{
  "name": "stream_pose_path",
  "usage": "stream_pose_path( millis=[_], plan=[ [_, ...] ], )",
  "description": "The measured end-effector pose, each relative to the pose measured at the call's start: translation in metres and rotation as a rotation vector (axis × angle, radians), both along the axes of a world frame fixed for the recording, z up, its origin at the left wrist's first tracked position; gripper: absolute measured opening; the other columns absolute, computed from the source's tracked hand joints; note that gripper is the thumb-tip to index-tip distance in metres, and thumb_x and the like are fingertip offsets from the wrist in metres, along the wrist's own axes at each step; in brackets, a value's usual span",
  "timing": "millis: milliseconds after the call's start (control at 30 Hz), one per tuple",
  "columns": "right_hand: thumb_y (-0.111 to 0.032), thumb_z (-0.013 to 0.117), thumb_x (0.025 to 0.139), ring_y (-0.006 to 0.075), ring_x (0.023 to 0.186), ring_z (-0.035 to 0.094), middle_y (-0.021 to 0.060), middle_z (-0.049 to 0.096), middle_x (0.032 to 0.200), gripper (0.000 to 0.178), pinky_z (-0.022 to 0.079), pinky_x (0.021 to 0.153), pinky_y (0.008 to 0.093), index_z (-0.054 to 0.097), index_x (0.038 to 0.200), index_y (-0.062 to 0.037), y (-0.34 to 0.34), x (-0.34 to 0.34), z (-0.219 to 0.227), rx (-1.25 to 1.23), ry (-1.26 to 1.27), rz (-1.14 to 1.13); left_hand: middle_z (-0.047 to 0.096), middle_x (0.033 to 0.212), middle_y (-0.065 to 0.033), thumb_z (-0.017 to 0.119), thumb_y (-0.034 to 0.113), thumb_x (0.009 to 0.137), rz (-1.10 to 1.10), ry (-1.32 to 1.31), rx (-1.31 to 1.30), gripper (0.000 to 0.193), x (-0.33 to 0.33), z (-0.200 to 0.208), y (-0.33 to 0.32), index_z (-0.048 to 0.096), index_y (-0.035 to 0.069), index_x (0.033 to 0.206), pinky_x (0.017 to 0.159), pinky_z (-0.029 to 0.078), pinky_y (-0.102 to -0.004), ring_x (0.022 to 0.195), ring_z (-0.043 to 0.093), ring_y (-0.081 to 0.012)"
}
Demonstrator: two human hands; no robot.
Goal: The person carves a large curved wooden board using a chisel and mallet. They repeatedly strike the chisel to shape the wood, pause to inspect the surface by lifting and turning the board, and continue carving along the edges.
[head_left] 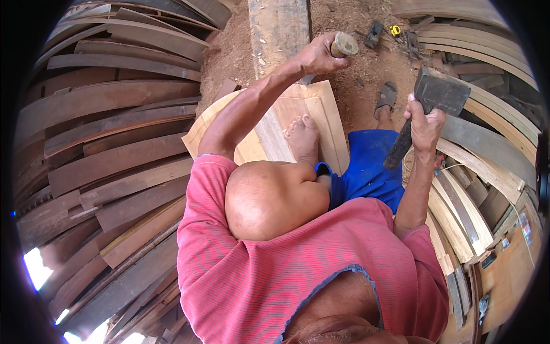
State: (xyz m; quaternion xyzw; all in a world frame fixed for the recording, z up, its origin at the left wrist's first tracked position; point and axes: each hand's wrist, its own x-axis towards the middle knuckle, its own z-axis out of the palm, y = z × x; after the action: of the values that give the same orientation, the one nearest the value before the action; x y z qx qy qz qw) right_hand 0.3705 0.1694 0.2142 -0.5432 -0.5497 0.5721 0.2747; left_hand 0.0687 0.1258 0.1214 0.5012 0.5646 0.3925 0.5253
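My left hand [321, 55] is closed around a chisel [345, 45]. The chisel's round, worn wooden butt faces up, and a bit of its metal blade shows below the fist at the far edge of a pale wooden panel [260, 137]. In my right hand [425, 123] is a mallet [441, 92] with a dark, blocky head, raised to the right and apart from the chisel. Its dark handle slants down toward my blue shorts [372, 163]. My bare foot [302, 137] rests on the panel.
A long plank [281, 28] runs away beyond the panel over ground strewn with shavings. Stacked dark boards [114, 103] fill the left side; curved boards [487, 51] line the right. A yellow tape measure [395, 31], a hand plane [374, 34] and my sandalled foot [385, 97] are far right.
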Motion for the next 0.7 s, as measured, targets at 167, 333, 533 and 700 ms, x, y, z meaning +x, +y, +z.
stream_pose_path(
  millis=[167,333,533,700],
  plan=[
    [-0.009,0.071,0.094,0.0084,0.062,0.058,0.0014,0.064,0.075,0.008,0.045,0.058,0.0254,0.068,0.095,-0.0013,-0.004,-0.004,0.002,-0.074,0.005,-0.063,0.073,0.102,-0.0009,0.081,0.018,0.088,-0.034,-0.025,-0.055,0.031,0.005,0.006,-0.005,0.068,0.005,0.114,0.088,0.055,-0.0320,0.096,0.065,-0.0115],
    [-0.009,0.071,0.094,0.0084,0.062,0.058,0.0011,0.064,0.075,0.008,0.044,0.057,0.0244,0.068,0.096,-0.0019,-0.001,0.000,-0.002,-0.015,0.035,-0.031,0.074,0.099,-0.0035,0.083,0.018,0.084,-0.053,0.044,-0.035,0.033,0.010,0.001,-0.007,0.069,0.006,0.112,0.085,0.055,-0.0325,0.091,0.065,-0.0122],
    [-0.010,0.071,0.095,0.0082,0.063,0.058,0.0007,0.064,0.076,0.008,0.044,0.057,0.0243,0.068,0.095,-0.0021,0.001,0.001,-0.003,0.027,0.077,-0.022,0.075,0.102,-0.0062,0.082,0.022,0.084,-0.081,0.010,-0.037,0.037,0.010,-0.004,-0.010,0.069,0.006,0.114,0.087,0.056,-0.0345,0.094,0.069,-0.0152],
    [-0.012,0.071,0.094,0.0109,0.065,0.061,0.0031,0.066,0.076,0.013,0.049,0.061,0.0276,0.070,0.095,0.0004,-0.005,-0.007,-0.005,0.011,0.001,-0.036,0.075,0.103,-0.0074,0.084,0.024,0.083,-0.128,0.065,-0.002,0.039,0.017,-0.004,-0.015,0.069,0.007,0.115,0.087,0.056,-0.0359,0.095,0.070,-0.0178]
  ],
)
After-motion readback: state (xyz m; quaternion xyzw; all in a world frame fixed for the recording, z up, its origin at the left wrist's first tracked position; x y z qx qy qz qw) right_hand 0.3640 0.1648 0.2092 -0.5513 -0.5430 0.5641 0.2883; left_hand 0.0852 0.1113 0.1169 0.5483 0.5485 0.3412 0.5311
